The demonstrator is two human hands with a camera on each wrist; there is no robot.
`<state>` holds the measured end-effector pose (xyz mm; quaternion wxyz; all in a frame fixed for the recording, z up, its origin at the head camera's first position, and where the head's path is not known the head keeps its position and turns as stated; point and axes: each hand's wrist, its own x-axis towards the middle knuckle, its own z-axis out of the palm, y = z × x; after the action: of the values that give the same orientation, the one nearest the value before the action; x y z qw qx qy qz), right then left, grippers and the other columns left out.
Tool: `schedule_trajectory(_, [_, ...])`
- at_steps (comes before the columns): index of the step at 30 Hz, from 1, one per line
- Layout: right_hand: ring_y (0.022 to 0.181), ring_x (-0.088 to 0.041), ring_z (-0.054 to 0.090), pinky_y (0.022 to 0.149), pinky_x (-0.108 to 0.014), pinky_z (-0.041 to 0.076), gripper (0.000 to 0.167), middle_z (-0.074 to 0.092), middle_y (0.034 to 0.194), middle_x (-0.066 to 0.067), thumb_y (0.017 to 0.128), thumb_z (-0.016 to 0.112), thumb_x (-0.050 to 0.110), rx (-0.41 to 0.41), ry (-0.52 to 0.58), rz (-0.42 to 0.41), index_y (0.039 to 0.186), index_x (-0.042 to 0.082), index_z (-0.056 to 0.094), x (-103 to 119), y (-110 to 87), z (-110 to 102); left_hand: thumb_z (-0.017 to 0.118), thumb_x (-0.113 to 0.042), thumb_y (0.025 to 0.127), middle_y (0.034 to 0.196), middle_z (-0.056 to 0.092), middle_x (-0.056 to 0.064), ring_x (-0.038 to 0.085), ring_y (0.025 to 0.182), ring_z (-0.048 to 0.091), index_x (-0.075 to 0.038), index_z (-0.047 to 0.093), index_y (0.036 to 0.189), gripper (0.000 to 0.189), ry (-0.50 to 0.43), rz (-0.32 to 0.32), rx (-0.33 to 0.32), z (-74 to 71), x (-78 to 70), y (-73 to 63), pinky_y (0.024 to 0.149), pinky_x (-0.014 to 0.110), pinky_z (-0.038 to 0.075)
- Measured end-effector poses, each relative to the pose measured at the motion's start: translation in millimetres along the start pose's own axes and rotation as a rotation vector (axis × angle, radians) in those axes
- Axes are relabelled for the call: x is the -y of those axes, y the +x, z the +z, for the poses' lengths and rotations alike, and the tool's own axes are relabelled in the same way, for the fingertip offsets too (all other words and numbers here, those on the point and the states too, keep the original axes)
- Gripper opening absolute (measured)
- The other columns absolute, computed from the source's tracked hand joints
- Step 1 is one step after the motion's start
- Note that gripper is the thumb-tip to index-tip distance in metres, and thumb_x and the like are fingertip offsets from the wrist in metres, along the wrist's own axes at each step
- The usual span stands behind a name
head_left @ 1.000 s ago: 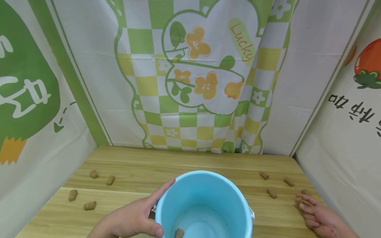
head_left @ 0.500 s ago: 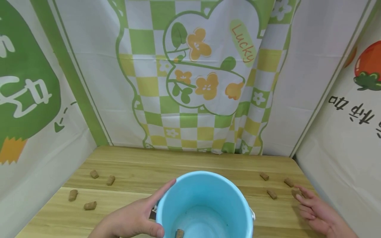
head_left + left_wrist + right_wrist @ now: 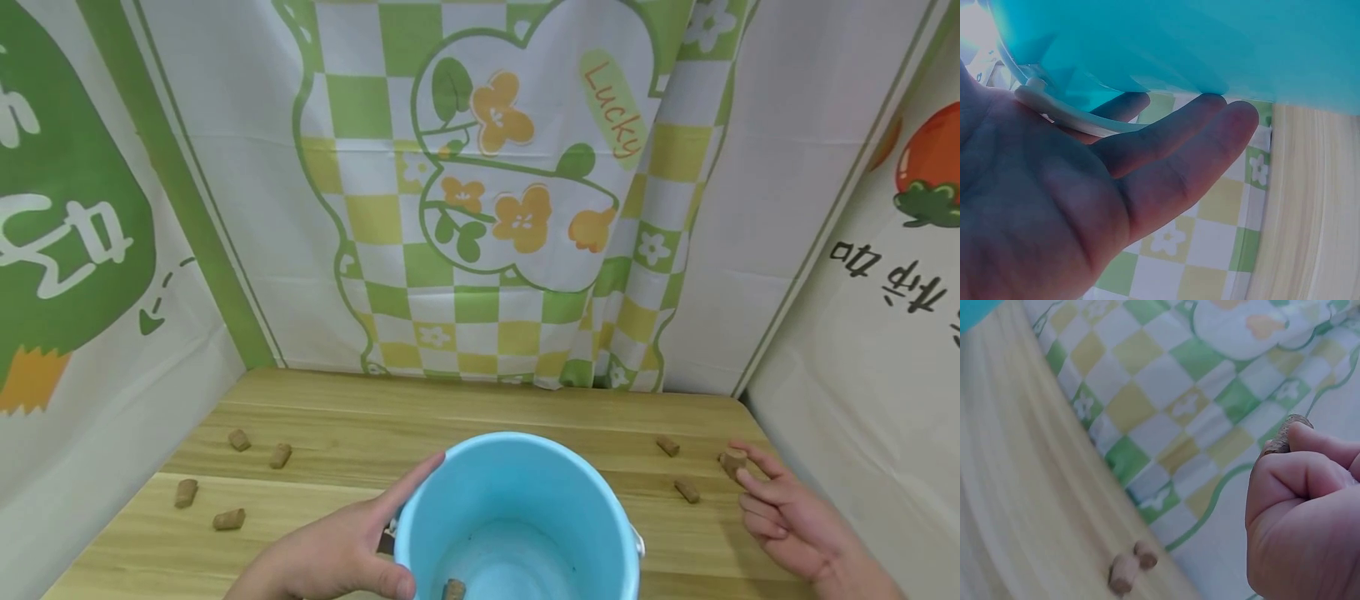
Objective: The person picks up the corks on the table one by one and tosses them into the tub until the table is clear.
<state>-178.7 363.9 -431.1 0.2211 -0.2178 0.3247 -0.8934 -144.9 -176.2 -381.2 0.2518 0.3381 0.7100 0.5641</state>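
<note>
A light blue bucket (image 3: 517,442) stands at the front middle in the head view, one cork (image 3: 454,590) lying inside it. My left hand (image 3: 341,542) rests against its left side, thumb and index finger spread along the wall near the rim. In the left wrist view, straight fingers (image 3: 1172,181) touch the bucket wall (image 3: 1179,44) beside the white handle (image 3: 1079,119). At the right, my right hand (image 3: 795,517) pinches a cork (image 3: 735,461) between thumb and index finger. This held cork overlaps another cork (image 3: 723,457) in the head view.
Two corks, a far one (image 3: 667,447) and a nearer one (image 3: 686,490), lie between bucket and right hand. Several corks (image 3: 186,492) are scattered on the left of the wooden table (image 3: 360,417). Printed cloth (image 3: 480,333) hangs behind the table and along both sides.
My right hand has picked a cork up from the right edge and moved it away from me and leftward, beside another cork. The left hand and bucket stay in place.
</note>
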Motion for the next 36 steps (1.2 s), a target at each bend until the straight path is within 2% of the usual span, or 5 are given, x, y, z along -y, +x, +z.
schedule_trajectory(10, [0.056,-0.008,0.011,0.054,-0.022,0.021,0.057,0.054,0.106,-0.002,0.108,0.004,0.002,0.111,0.031,-0.005,0.145,0.01,0.047,6,13.3,36,0.079,-0.045,0.085,0.153,0.032,0.017,0.032,0.118,0.056,-0.031,0.0,0.161,0.11,0.002,-0.011,-0.004,0.5,0.6,-1.2,0.09,0.037,0.051])
schedule_trajectory(15, [0.056,-0.009,0.011,0.053,-0.022,0.02,0.054,0.05,0.114,-0.002,0.108,0.008,-0.002,0.1,-0.043,-0.028,0.144,0.008,0.047,4,22.1,55,0.08,-0.045,0.084,0.154,0.03,0.017,0.034,0.118,0.055,-0.033,0.001,0.161,0.11,-0.014,-0.013,-0.008,0.9,0.5,-1.0,0.089,0.038,0.051])
schedule_trajectory(23, [0.053,-0.01,0.011,0.05,-0.021,0.018,0.054,0.049,0.097,0.002,0.107,0.012,-0.006,0.091,-0.121,-0.027,0.142,0.008,0.05,-1,35.4,80,0.08,-0.047,0.084,0.152,0.033,0.017,0.034,0.118,0.055,-0.034,0.002,0.161,0.11,-0.018,-0.012,-0.01,1.3,0.3,-0.7,0.09,0.038,0.051])
schedule_trajectory(30, [0.054,-0.011,0.012,0.05,-0.021,0.02,0.051,0.046,0.107,0.001,0.107,0.017,-0.008,0.087,-0.19,-0.024,0.142,0.008,0.05,-4,41.3,91,0.08,-0.043,0.084,0.151,0.034,0.018,0.034,0.118,0.055,-0.034,0.002,0.161,0.11,-0.02,0.006,-0.009,1.2,0.6,-0.3,0.091,0.038,0.051])
schedule_trajectory(36, [0.053,-0.011,0.013,0.049,-0.02,0.021,0.05,0.046,0.106,0.0,0.107,0.021,-0.009,0.076,-0.229,-0.016,0.141,0.009,0.051,-5,44.8,96,0.081,-0.039,0.085,0.15,0.035,0.019,0.034,0.116,0.056,-0.036,0.004,0.161,0.107,-0.005,0.026,-0.009,0.4,0.5,0.9,0.091,0.036,0.051])
